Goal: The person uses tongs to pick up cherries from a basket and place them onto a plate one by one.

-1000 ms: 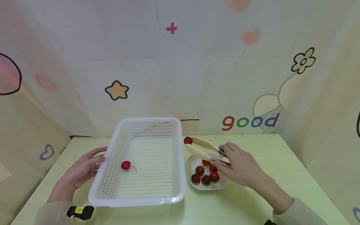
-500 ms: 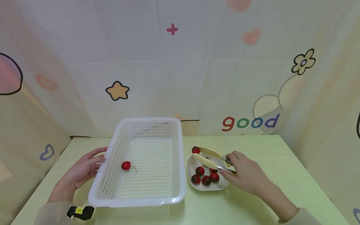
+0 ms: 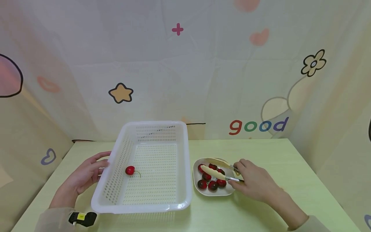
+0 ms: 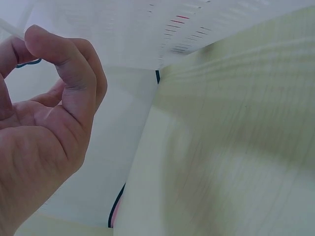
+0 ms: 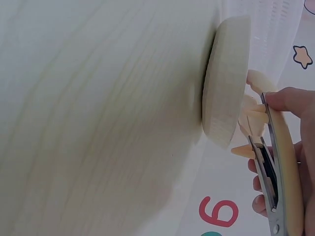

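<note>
In the head view, my left hand grips the left rim of a white perforated plastic basket. One red cherry with a stem lies on the basket's floor, toward the left. My right hand holds a pair of cream-tipped metal tongs low over a small white dish. Several dark red cherries sit in that dish, and one cherry is at the tongs' tips. In the right wrist view, the thumb and fingers wrap the tongs beside the dish.
Basket and dish stand side by side on a pale wood-grain table. Behind the table hangs a printed cloth backdrop, which also closes off both sides.
The tongs and right hand have moved right and down from beside the basket's right rim, bringing the cherry down into the dish. The left hand and basket have stayed put.
</note>
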Demonstrator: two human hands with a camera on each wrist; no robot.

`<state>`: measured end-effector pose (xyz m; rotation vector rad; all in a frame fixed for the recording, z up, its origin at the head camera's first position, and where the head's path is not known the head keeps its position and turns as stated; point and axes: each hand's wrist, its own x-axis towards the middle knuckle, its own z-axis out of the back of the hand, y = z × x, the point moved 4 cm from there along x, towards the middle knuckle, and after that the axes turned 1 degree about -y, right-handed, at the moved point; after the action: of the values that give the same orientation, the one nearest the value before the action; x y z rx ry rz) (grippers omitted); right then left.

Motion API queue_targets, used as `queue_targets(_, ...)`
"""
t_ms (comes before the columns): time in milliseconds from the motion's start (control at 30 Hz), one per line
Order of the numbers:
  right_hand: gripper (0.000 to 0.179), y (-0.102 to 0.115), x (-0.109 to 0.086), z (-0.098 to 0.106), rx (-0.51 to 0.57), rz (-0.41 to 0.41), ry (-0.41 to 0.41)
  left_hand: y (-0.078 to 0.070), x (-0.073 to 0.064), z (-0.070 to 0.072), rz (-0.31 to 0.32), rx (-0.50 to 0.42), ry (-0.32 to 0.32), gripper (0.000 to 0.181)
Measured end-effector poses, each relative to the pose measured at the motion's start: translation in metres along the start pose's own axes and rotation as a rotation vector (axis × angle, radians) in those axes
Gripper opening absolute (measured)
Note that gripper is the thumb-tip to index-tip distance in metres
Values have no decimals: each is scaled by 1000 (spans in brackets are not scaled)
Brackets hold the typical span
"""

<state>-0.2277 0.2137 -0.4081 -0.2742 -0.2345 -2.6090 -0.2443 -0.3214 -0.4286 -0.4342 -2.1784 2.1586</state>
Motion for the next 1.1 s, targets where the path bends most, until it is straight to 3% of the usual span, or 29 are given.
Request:
queue_targets(633, 49, 2, 4, 0, 33, -51, -38, -2, -1, -2, 6, -11, 0, 41)
queue_targets(1100, 44, 19, 20, 14, 28, 8, -131, 0, 0, 0, 3, -6, -5, 39)
